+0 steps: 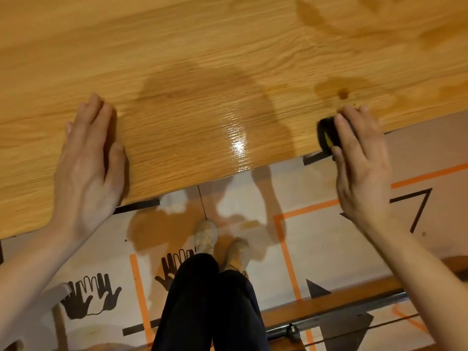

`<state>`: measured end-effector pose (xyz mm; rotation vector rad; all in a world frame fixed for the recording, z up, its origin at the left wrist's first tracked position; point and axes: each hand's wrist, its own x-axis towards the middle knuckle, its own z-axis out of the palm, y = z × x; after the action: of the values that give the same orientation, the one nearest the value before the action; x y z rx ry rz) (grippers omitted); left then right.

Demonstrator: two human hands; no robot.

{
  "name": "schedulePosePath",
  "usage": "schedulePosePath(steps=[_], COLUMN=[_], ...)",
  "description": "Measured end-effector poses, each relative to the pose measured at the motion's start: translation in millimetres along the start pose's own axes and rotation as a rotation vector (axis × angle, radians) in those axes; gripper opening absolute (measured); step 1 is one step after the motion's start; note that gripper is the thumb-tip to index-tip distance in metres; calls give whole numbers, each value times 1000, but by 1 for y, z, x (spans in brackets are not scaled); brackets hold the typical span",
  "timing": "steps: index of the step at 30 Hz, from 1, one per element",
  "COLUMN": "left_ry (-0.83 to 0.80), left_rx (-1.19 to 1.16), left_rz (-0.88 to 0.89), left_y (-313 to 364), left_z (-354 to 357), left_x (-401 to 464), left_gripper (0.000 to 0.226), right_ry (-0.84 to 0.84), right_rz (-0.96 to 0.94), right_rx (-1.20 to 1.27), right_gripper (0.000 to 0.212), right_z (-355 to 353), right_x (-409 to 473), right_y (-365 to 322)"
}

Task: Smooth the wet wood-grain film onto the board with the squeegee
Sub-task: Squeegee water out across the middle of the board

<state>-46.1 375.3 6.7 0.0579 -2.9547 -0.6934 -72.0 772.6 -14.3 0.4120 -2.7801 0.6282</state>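
Observation:
The wood-grain film (192,105) covers the board across the upper part of the head view, with dark damp patches and a glossy wet streak near its front edge. My left hand (88,160) lies flat on the film at the left, fingers straight and together. My right hand (359,158) grips a black squeegee with a yellow stripe (328,136) at the film's front edge on the right; most of the tool is hidden under my fingers.
Below the board's front edge lies a floor sheet (316,236) with orange lines, black hand prints and black shapes. My legs and shoes (220,249) stand close to the edge. A metal bar (342,316) runs at lower right.

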Motion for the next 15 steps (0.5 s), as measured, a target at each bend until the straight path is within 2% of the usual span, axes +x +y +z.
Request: schedulePosePath(steps=[2, 5, 7, 9, 11, 13, 15], left_ry=[2, -18, -24, -28, -35, -28, -13], left_rx=[-51, -38, 6, 53, 65, 65, 68], left_rz=[36, 94, 148, 167, 145, 126, 121], left_y=[19, 53, 68, 68, 61, 56, 56], left_z=[4, 21, 33, 40, 43, 44, 45], left_x=[10, 35, 53, 66, 73, 75, 76], left_gripper=[51, 52, 52, 52, 52, 52, 51], right_ry=[49, 14, -35, -92, -83, -35, 42], right_rz=[71, -23, -137, -188, -70, 162, 331], right_rx=[53, 109, 110, 110, 81, 44, 35], right_gripper=[40, 37, 34, 34, 36, 39, 39], right_z=[14, 42, 45, 29, 7, -12, -15], right_x=[2, 3, 5, 10, 11, 14, 19], right_y=[-41, -100, -103, -78, -41, -12, -13])
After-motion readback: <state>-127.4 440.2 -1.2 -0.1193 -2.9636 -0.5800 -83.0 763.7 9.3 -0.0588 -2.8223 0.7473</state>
